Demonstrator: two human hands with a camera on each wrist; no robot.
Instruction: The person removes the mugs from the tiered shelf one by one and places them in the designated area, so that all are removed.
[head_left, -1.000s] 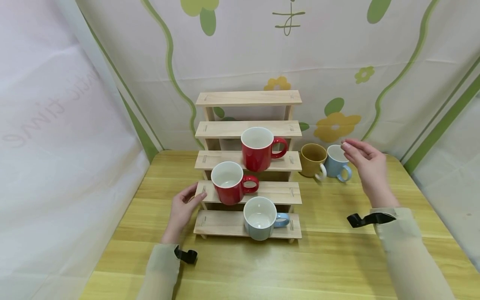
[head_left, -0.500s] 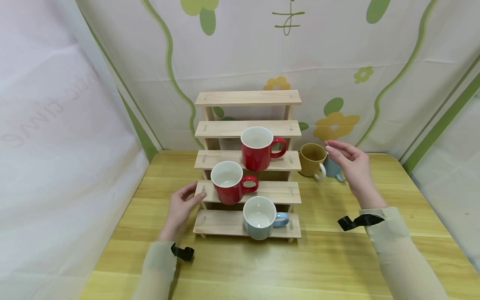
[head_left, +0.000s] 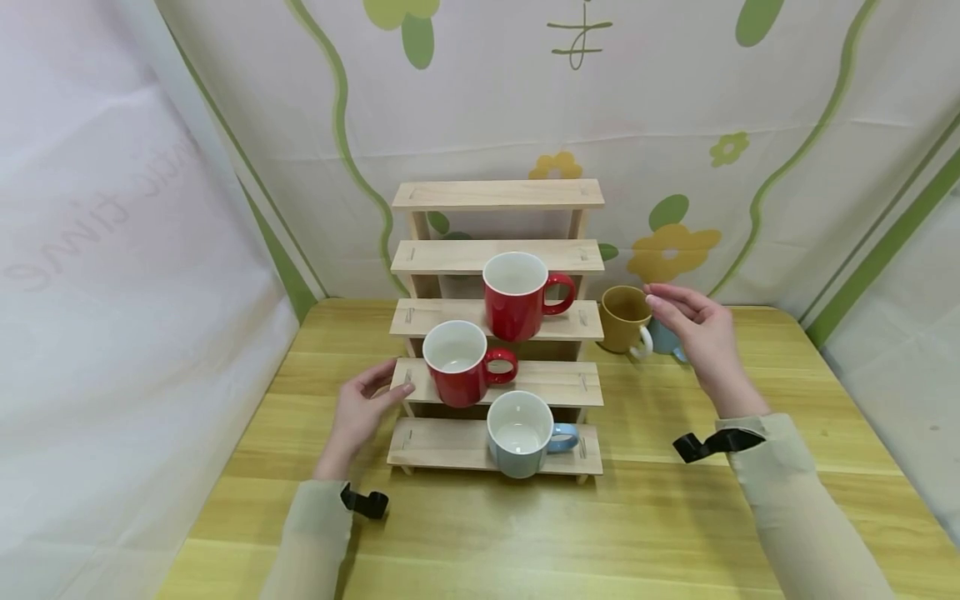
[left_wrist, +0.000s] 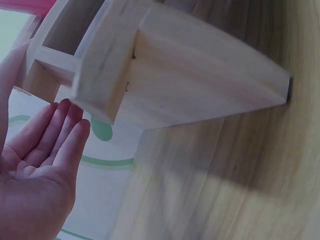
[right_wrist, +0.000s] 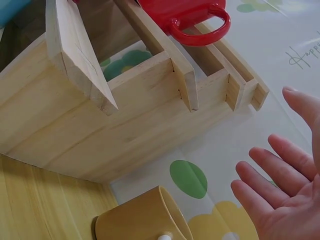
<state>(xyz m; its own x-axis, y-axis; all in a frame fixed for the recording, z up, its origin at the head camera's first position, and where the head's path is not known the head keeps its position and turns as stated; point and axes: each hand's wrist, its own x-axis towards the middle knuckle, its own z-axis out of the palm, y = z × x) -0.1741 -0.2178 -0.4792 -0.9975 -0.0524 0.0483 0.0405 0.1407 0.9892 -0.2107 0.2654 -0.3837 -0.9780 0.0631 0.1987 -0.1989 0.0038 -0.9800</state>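
A stepped wooden shelf [head_left: 498, 321] stands in the middle of the table. At its left end my left hand [head_left: 362, 412] holds a lower step's edge, thumb on top; the left wrist view shows the fingers [left_wrist: 65, 135] beside the board end. Two red mugs [head_left: 459, 364] sit on separate steps, and a white mug with a blue handle [head_left: 520, 435] is on the lowest. My right hand [head_left: 701, 342] hovers by the rim of a brown mug [head_left: 621, 321], holding nothing, its fingers [right_wrist: 265, 185] spread. Behind it a light blue mug [head_left: 663, 335] is mostly hidden.
The wood-grain table [head_left: 480, 542] carries everything. A white cloth backdrop [head_left: 480, 100] with printed flowers rises right behind the shelf, and more cloth [head_left: 97, 250] closes in the left side. The brown mug stands close to the shelf's right side.
My right hand has moved left from the light blue mug toward the brown mug and now covers most of the blue one. The left hand and shelf have stayed in place.
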